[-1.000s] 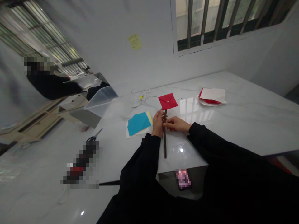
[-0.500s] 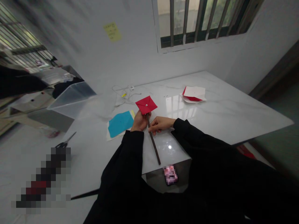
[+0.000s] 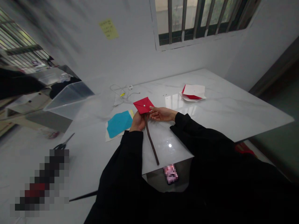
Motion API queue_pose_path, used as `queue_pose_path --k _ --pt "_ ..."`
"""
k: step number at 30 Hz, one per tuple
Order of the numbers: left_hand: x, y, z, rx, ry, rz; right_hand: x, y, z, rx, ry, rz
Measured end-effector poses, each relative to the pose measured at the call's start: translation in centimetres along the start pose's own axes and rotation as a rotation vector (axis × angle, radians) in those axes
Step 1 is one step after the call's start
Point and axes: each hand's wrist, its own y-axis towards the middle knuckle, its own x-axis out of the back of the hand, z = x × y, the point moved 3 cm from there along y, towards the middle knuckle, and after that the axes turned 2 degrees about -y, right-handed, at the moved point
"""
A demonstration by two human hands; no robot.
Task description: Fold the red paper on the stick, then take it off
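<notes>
Two bare hands are held over a white marble-veined table (image 3: 224, 115), with a small red folded-paper envelope (image 3: 143, 105) raised just above its glossy top. The envelope is cupped from beneath by the left hand (image 3: 139, 122), its fingers mostly hidden behind the paper. A slender dark brown strip (image 3: 150, 140) hangs from the envelope's lower corner and curves down toward the near table edge; its material cannot be told. The right hand (image 3: 162, 114) is held open and nearly flat, grasping nothing, with its fingertips (image 3: 151, 108) at the envelope's edge. Whether they touch it cannot be told.

Just left of the left hand, a blue paper sheet (image 3: 119, 124) lies on a cream sheet. Farther off are stacked red and white papers (image 3: 192, 92) and a coiled white cable (image 3: 119, 95). Beyond the table's left side stands a clear plastic bin (image 3: 70, 99), and black-handled scissors (image 3: 63, 142) lie lower left. White walls surround the table, and a barred window (image 3: 198, 21) is set in the far wall. Faint marks on a yellow sticky note (image 3: 108, 29) are too small to be read.
</notes>
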Motion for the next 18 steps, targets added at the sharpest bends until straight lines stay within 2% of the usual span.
queue_pose_path --k 5,7,18 --pt "-0.63 -0.61 0.00 0.052 -0.054 0.021 0.49 0.67 0.11 0.283 -0.031 -0.097" --pt "-0.80 -0.82 0.07 0.076 -0.048 0.021 0.65 0.57 0.11 0.348 -0.074 -0.141" --pt "-0.37 -0.47 0.60 0.052 0.018 0.017 0.88 0.11 0.39 0.417 -0.264 -0.289"
